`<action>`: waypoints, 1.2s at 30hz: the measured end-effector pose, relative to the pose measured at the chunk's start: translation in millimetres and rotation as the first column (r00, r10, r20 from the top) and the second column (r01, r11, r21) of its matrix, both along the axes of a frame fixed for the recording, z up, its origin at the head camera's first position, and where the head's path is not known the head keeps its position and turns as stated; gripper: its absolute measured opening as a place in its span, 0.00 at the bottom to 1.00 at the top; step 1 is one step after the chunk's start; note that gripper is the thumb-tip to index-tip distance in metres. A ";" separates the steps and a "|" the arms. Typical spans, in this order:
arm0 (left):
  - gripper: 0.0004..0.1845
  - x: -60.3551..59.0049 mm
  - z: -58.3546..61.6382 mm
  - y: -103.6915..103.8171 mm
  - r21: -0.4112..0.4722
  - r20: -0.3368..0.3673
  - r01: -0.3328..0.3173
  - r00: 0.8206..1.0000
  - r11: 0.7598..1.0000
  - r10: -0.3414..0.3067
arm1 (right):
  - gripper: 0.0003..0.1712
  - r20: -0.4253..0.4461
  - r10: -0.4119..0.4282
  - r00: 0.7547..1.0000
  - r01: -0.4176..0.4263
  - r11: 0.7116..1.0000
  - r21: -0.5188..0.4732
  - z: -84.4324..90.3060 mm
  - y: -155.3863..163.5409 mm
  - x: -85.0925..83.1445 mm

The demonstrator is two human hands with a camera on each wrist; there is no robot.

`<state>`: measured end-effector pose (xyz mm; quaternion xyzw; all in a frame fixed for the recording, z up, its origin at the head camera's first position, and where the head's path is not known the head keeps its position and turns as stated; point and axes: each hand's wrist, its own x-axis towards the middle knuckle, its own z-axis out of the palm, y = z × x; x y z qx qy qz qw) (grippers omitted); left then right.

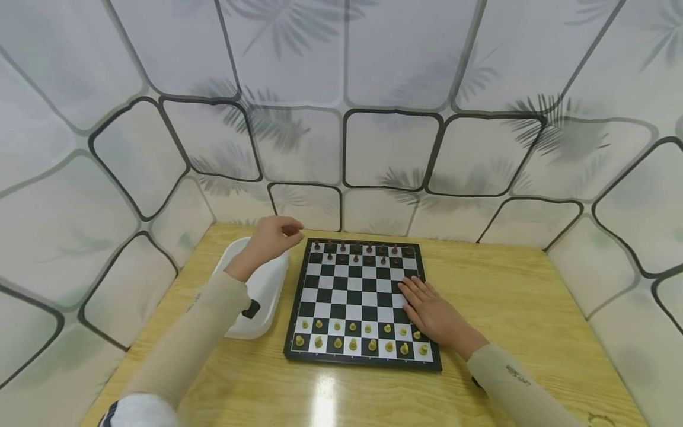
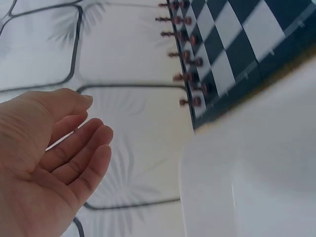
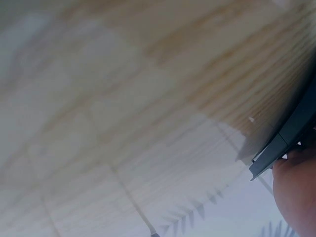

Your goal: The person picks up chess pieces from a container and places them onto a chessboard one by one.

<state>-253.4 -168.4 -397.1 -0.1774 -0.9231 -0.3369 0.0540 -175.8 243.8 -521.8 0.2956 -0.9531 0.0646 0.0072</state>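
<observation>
A black-and-white chessboard (image 1: pixel 340 284) lies on the table. Several yellow chess pieces (image 1: pixel 353 343) stand in two rows along its near side, and dark reddish-brown chess pieces (image 1: pixel 369 247) line its far side. My left hand (image 1: pixel 271 238) hovers over the far end of a white plastic tub (image 1: pixel 267 302), left of the board's far corner. In the left wrist view its fingers (image 2: pixel 94 168) are loosely bent, and nothing shows between them. My right hand (image 1: pixel 429 311) rests with outstretched fingers on the board's right edge; the right wrist view catches only part of it beside the black rim (image 3: pixel 281 143).
The wooden table (image 1: pixel 496 296) carries the board and the tub. A black object (image 1: pixel 251 309) shows at the tub, partly hidden by the left forearm. Patterned wall panels (image 1: pixel 395 154) close off the back and both sides.
</observation>
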 end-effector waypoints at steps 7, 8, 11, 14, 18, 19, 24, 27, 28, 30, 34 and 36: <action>0.14 21.5 -14.8 -59.6 -0.063 0.040 -0.067 0.997 0.996 0.069 | 0.34 0.023 -0.009 1.000 0.009 1.000 0.012 -4.3 -0.4 -0.3; 0.15 24.9 -16.6 -67.5 -0.076 0.055 -0.076 0.995 0.994 0.080 | 0.35 0.025 -0.009 1.000 0.009 1.000 0.013 -4.8 -0.5 -0.4; 0.15 35.2 -19.3 -87.3 -0.133 0.102 -0.089 0.989 0.987 0.103 | 0.35 0.020 -0.007 1.000 0.006 1.000 0.011 -5.8 -0.8 -1.0; 0.15 44.8 -21.6 -101.3 -0.189 0.149 -0.083 0.982 0.978 0.112 | 0.35 0.015 -0.008 1.000 0.008 1.000 0.008 -5.5 -0.7 -1.2; 0.15 56.7 -28.9 -111.6 -0.251 0.203 -0.072 0.971 0.965 0.125 | 0.35 0.017 -0.010 1.000 0.009 1.000 0.009 -4.2 -0.6 -1.0; 0.16 59.8 -30.8 -112.8 -0.261 0.227 -0.073 0.965 0.963 0.134 | 0.35 0.019 -0.010 1.000 0.010 1.000 0.008 -3.8 -0.7 -0.9; 0.17 70.9 -39.3 -115.4 -0.300 0.297 -0.071 0.941 0.951 0.164 | 0.35 0.018 -0.009 1.000 0.009 1.000 0.008 -3.7 -0.4 0.2; 0.17 74.3 -42.7 -113.4 -0.324 0.313 -0.071 0.933 0.943 0.178 | 0.35 0.016 -0.009 1.000 0.009 1.000 0.007 -4.6 0.2 -0.4; 0.17 75.1 -43.4 -112.3 -0.334 0.319 -0.071 0.930 0.940 0.184 | 0.35 0.015 -0.009 1.000 0.009 1.000 0.007 -5.0 0.6 -0.9; 0.16 77.0 -44.5 -109.9 -0.354 0.327 -0.073 0.924 0.932 0.197 | 0.35 0.014 -0.009 1.000 0.009 1.000 0.008 -5.6 1.0 -1.6; 0.15 80.2 -48.0 -106.7 -0.380 0.298 -0.071 0.935 0.922 0.194 | 0.35 0.012 -0.006 1.000 0.006 1.000 0.010 -5.8 1.1 -2.3; 0.14 81.3 -50.2 -105.1 -0.396 0.266 -0.067 0.946 0.916 0.184 | 0.35 0.012 -0.005 1.000 0.005 1.000 0.008 -5.9 1.1 -1.8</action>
